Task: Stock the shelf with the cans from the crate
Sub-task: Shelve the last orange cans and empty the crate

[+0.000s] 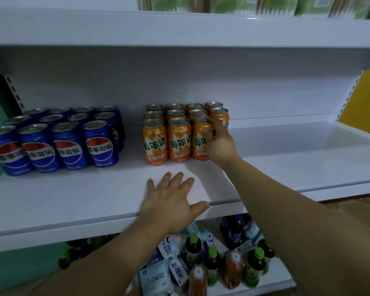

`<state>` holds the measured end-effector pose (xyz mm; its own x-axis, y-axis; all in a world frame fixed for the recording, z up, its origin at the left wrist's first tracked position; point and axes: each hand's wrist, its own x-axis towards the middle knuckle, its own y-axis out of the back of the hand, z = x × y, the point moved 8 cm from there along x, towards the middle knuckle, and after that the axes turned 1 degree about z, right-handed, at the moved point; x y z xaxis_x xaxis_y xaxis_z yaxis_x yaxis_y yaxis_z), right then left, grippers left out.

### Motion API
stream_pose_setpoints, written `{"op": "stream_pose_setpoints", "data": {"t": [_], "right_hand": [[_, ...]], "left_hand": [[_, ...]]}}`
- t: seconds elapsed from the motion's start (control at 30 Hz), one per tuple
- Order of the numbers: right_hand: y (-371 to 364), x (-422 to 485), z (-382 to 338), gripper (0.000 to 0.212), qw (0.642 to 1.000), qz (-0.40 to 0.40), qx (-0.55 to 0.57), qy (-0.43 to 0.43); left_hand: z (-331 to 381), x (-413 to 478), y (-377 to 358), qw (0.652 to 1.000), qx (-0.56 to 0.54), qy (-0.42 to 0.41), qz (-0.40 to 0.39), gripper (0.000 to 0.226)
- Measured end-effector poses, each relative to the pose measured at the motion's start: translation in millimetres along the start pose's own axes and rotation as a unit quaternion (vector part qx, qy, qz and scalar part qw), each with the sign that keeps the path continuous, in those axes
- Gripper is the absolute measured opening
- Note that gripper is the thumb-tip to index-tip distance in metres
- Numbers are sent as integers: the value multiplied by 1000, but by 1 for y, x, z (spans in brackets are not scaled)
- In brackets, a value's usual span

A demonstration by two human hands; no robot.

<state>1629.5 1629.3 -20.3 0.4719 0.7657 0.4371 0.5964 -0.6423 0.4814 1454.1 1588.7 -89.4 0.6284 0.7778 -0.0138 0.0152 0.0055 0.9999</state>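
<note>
From the head camera, the white shelf (73,199) carries two upright blocks of cans: blue cans (68,137) on the left and orange cans (177,133) near the middle. The right hand (219,144) has its fingers curled round the orange can (199,146) at the right end of the near row, which stands on the shelf touching its neighbour. The left hand (171,201) lies flat on the shelf by its near edge, fingers spread, holding nothing. On the lower shelf stand green-capped bottles (212,259) beside loose packets (156,276).
</note>
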Motion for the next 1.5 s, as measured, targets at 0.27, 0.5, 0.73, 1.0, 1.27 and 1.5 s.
{"op": "stream_pose_setpoints", "data": {"t": [0.27, 0.5, 0.73, 1.0, 1.27, 1.5], "right_hand": [[85, -96, 34, 56, 977, -80, -165, -112], [184, -232, 105, 57, 934, -78, -243, -249], [192, -381, 200, 58, 888, -121, -229, -381], [146, -486, 301, 51, 829, -197, -195, -486], [58, -539, 409, 50, 786, -230, -84, -567], [-7, -572, 506, 78, 730, -277, -132, -610]], "left_hand": [[-2, -5, 10, 998, -62, -8, 4, 78], [131, -60, 4, 954, -216, -202, 40, 60], [237, -115, -154, 923, -221, -238, -205, 73], [264, -129, -336, 875, -249, -170, -380, 73], [268, -108, -460, 852, -202, -138, -463, 81], [272, -86, -531, 853, -175, -125, -476, 76]]}}
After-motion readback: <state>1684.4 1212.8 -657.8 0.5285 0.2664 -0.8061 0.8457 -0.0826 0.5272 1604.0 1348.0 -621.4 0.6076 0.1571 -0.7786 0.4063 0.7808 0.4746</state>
